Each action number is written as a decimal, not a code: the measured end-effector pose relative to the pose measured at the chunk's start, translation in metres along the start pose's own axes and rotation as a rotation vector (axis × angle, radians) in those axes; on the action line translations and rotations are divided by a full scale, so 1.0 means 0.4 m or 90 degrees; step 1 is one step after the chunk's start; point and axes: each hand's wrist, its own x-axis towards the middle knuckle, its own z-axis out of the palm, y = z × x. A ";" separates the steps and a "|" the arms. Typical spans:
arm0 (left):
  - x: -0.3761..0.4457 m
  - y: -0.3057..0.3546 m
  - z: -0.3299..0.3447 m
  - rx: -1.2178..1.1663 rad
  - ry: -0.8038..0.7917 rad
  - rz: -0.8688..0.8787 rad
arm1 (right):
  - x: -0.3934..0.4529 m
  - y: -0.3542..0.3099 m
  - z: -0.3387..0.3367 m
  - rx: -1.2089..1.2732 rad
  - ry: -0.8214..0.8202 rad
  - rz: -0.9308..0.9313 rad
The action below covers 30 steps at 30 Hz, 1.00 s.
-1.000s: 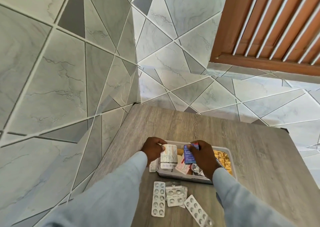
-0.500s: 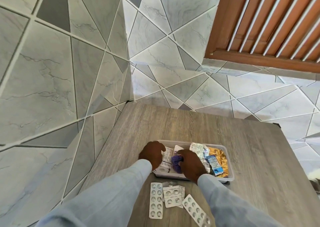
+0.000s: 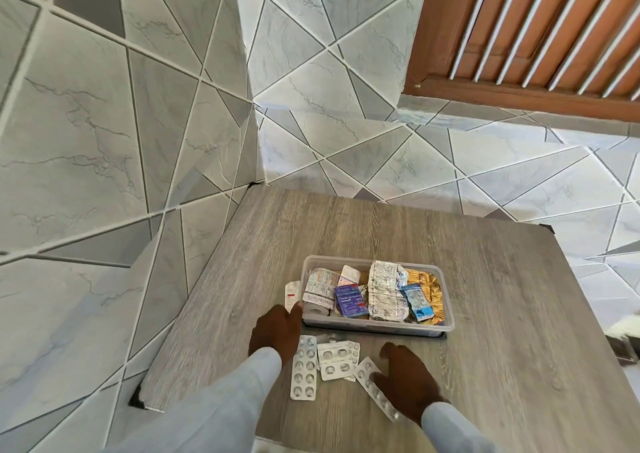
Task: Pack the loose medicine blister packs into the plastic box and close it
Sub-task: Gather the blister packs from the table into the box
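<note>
A clear plastic box (image 3: 449, 328) stands open on the table, filled with several medicine packs, among them a purple pack (image 3: 349, 300) and a silver strip (image 3: 384, 293). In front of it lie loose blister packs: a long strip (image 3: 304, 369), a small stack (image 3: 337, 361) and a slanted strip (image 3: 363, 371). One small pack (image 3: 292, 293) lies outside the box's left wall. My left hand (image 3: 277, 333) is at the box's near-left corner, holding nothing. My right hand (image 3: 405, 380) hovers with spread fingers over the slanted strip, hiding part of it. No lid is in view.
The grey wood-grain table (image 3: 502, 314) sits in a corner, with tiled walls on the left and behind. A brown louvred shutter (image 3: 536, 37) is at the upper right. A blurred white and dark thing (image 3: 623, 335) shows at the right edge.
Both hands have come out of the box toward me. The purple pack and the other packs they held now lie in the box. My right hand has dropped over the slanted strip.
</note>
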 end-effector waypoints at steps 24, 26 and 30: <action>-0.050 -0.019 0.073 -0.114 -0.106 -0.088 | 0.069 -0.074 0.031 0.359 -0.068 0.125; -0.049 -0.006 0.066 -0.198 -0.107 -0.133 | 0.079 -0.097 0.040 0.393 -0.062 0.148; -0.043 0.006 0.062 -0.276 -0.136 -0.182 | 0.080 -0.132 0.046 0.503 -0.095 0.178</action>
